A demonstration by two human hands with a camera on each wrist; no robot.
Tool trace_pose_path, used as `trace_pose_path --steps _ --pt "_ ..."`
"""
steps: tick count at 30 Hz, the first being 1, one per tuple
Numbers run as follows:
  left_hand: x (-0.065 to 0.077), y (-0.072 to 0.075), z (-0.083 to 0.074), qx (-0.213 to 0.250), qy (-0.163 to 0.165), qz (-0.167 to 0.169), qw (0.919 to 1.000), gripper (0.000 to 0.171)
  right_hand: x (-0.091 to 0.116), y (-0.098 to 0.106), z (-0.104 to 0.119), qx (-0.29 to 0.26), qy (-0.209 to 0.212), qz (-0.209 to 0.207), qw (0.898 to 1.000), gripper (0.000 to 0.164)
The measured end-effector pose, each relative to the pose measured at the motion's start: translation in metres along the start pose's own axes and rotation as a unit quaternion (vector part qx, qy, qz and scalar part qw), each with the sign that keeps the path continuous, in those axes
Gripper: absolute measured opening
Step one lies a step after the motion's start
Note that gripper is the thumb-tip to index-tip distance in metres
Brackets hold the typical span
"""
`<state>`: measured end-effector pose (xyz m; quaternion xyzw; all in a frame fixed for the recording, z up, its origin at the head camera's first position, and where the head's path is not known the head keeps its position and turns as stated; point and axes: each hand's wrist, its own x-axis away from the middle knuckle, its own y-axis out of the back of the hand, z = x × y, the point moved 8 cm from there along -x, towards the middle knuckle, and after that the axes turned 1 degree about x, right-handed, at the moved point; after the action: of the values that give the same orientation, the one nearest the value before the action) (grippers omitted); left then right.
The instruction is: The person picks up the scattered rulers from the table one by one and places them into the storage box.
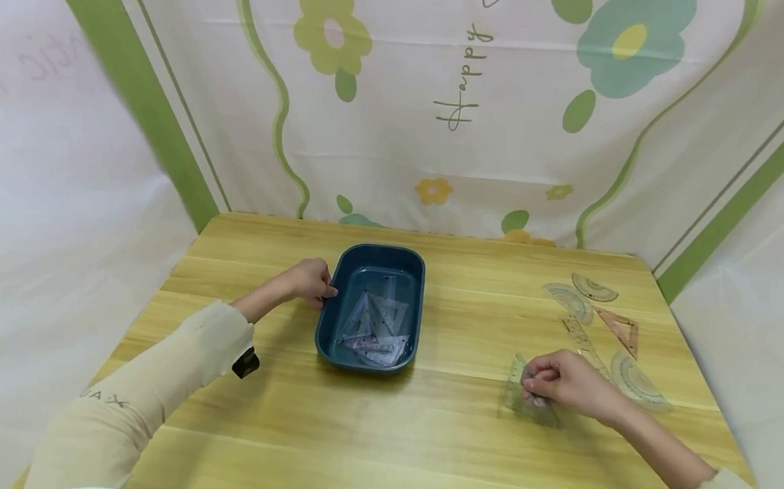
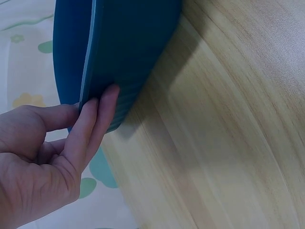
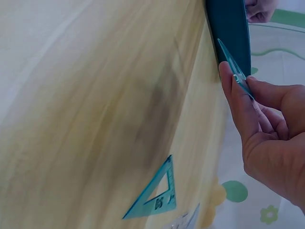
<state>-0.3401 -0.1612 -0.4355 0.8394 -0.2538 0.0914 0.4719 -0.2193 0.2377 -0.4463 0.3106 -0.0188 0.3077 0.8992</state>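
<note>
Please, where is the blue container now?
In the head view, the container stands on the table between the left hand, gripping its left rim, and the right hand.

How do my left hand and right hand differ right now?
Your left hand grips the blue tray at its side; your right hand pinches a see-through set square. Your left hand is beside the tray; your right hand is apart from it, near a protractor. Both hold something.

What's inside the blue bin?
The bin holds overlapping clear pieces, some triangular, mostly toward the end nearer the person. Their overlap hides some outlines, so I can't count them or tell what lies lowest.
</note>
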Motion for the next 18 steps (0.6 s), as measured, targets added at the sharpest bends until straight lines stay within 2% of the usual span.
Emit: trace_pose_path --steps 6,10,18 --pt "0.0 0.001 0.0 -0.002 -0.002 -0.004 1.0 0.051 -0.014 0.003 0.018 0.007 0.013 0.008 1.0 0.016" --pt "-0.001 -0.001 0.002 0.005 -0.001 0.0 1.0 0.05 -0.023 0.005 0.025 -0.009 0.009 0.023 1.0 0.016" --pt "0.0 -0.001 0.002 0.011 0.01 0.002 0.9999 0.048 -0.039 0.011 0.045 -0.023 0.015 0.025 0.999 0.015"
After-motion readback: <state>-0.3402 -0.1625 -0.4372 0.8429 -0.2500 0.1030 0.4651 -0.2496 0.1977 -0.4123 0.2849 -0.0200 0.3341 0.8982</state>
